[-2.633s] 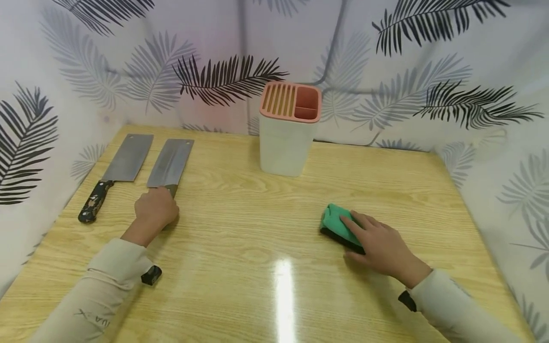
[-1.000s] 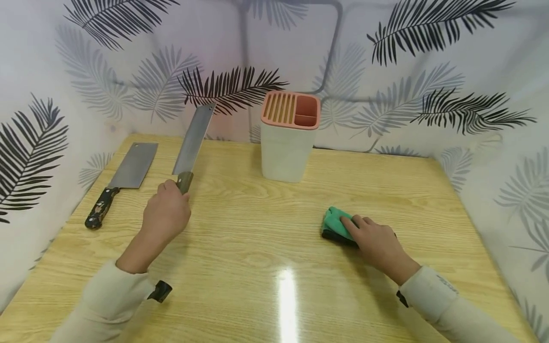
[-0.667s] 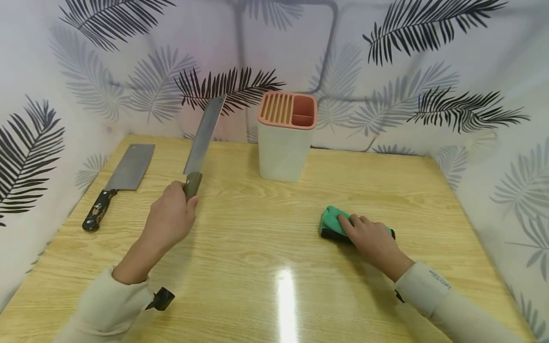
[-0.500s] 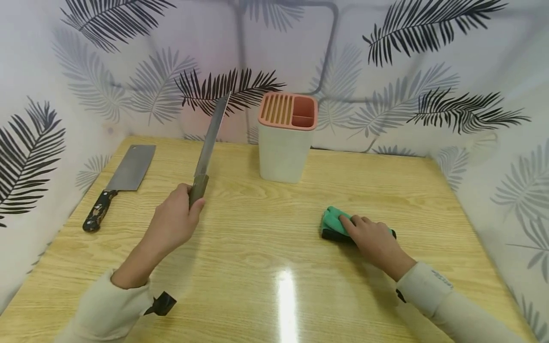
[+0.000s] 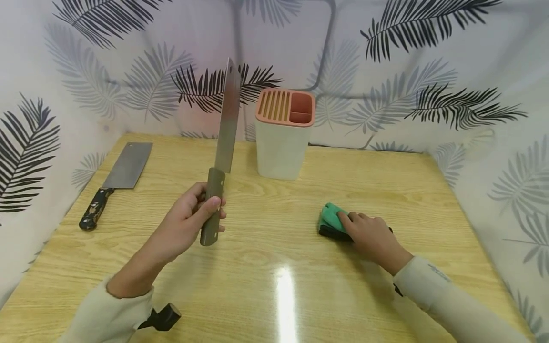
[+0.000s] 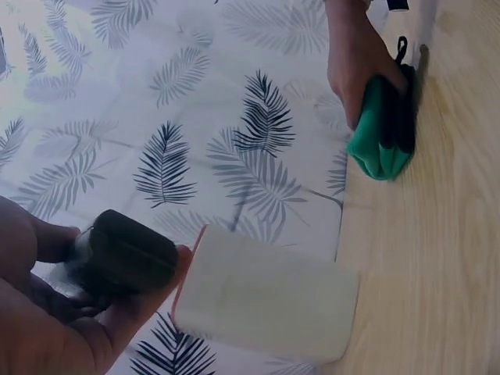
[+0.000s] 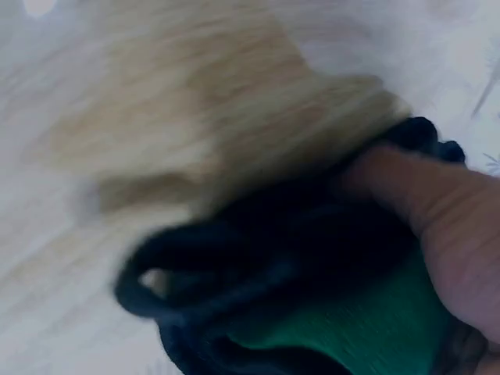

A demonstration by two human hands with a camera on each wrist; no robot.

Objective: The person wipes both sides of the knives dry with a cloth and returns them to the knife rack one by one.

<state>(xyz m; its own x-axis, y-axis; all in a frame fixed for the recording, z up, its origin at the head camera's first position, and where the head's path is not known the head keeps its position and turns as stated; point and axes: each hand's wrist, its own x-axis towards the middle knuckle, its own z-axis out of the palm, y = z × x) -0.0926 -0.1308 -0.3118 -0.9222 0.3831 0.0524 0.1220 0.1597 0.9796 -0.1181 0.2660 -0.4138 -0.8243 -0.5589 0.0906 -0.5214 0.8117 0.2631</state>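
Observation:
My left hand [image 5: 190,216] grips a cleaver [image 5: 227,119] by its dull olive-brown handle, thumb across the front and fingertips showing past the far side. The blade points up above the table, near the white knife block [image 5: 282,150] but apart from it. In the left wrist view only the dark butt of the cleaver's handle [image 6: 125,250] shows clearly. On the right, my right hand [image 5: 373,238] grips a folded green cloth [image 5: 332,216] with black trim on the table. A black loop sticks out of the cloth [image 7: 344,328] in the right wrist view, which is blurred.
A second cleaver [image 5: 128,166] with a black patterned handle lies at the table's left. The knife block has an orange-pink top with slots on the left and two open compartments on the right. Leaf-print fabric [image 5: 386,95] surrounds the wooden table [image 5: 249,267] behind and at the sides.
My left hand has lifted the cleaver off the table, carried it rightward and turned the blade upright, beside the block. My right hand has gone from resting on the cloth to gripping it.

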